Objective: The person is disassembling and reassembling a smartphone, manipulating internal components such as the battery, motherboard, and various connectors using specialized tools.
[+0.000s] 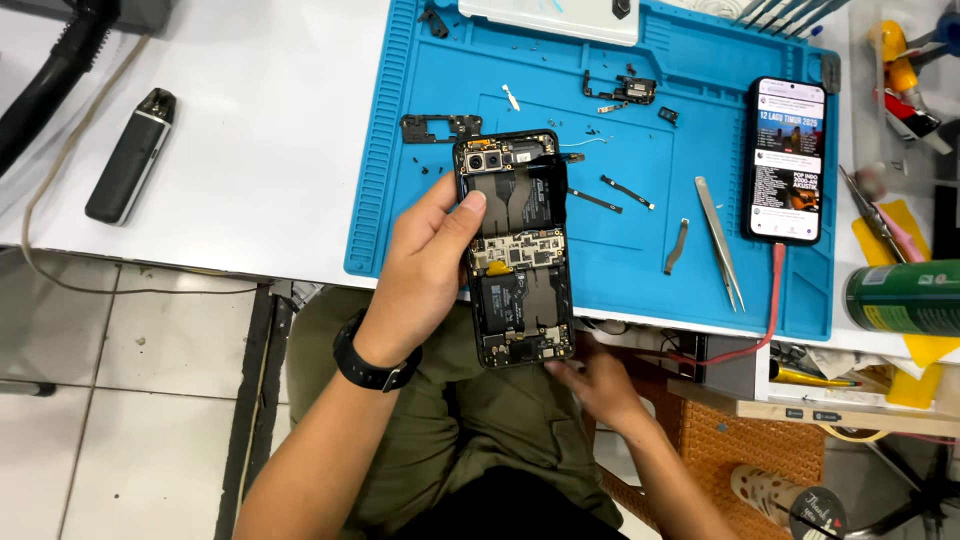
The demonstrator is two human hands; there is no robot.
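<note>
My left hand [425, 265] grips an opened smartphone [515, 245] by its left edge, holding it upright over the near edge of the blue work mat [420, 90]. The phone's back cover is off, so its black batteries, camera module and circuit board show. My right hand [590, 378] is low over my lap, just below the phone's bottom end, fingers partly curled; whether it holds anything is hidden.
Metal tweezers [720, 240], small flex cables [677, 246], screws and a black bracket [438, 127] lie on the mat. A second phone [790, 160] with a lit screen rests at the right on a red cable. A dark pen-shaped device [132, 155] lies on the white table. A green can [900, 297] sits far right.
</note>
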